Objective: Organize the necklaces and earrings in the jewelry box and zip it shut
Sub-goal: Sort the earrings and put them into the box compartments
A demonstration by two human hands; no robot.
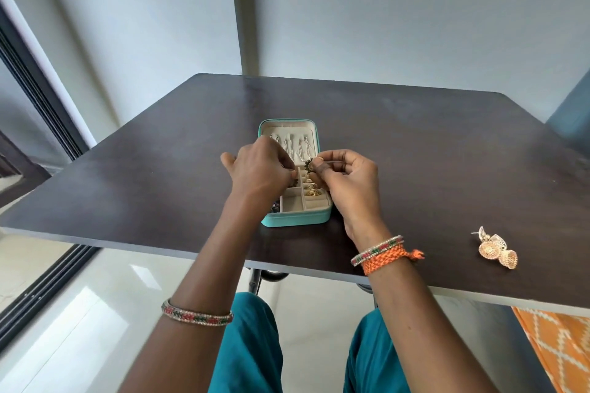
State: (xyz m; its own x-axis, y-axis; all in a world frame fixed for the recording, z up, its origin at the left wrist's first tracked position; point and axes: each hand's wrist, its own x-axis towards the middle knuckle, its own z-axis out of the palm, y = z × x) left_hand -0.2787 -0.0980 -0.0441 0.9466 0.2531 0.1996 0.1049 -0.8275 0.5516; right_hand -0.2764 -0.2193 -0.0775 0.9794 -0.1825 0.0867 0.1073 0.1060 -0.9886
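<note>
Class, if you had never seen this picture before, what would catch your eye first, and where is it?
An open teal zip-around jewelry box sits mid-table, with both hands over its cream compartments. The right hand pinches a small dark-and-gold earring; the left hand curls beside it. A pale gold filigree earring pair lies apart at right.

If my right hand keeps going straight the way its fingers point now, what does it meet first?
Probably the left hand. The right hand, pinching a small dark-and-gold earring, points leftward across the open teal zip-up jewelry box; depth is unclear.
</note>
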